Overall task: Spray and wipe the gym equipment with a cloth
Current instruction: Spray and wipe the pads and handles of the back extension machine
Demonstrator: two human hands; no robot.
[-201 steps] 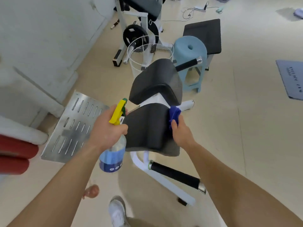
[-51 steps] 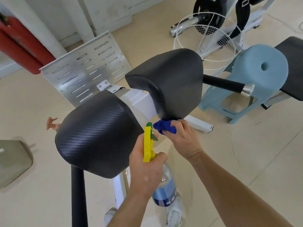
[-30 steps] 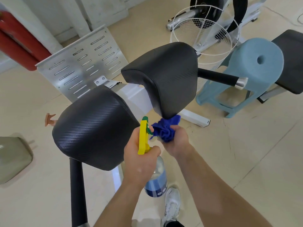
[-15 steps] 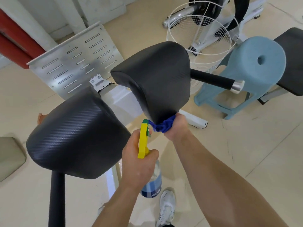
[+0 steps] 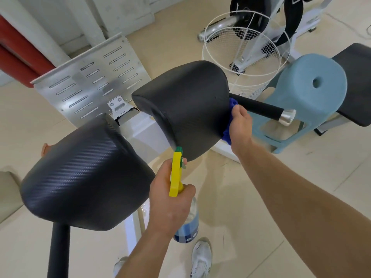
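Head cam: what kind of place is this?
Probably a small gym or workout room: two black padded rests on a white frame, a weight plate on a bar behind the wire basket, and a black grip handle.

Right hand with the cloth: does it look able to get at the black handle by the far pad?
Probably yes. The right hand grips the blue cloth against the side of the far pad, and the black handle juts out just beside it, nothing between. The left hand holds the spray bottle, clear.
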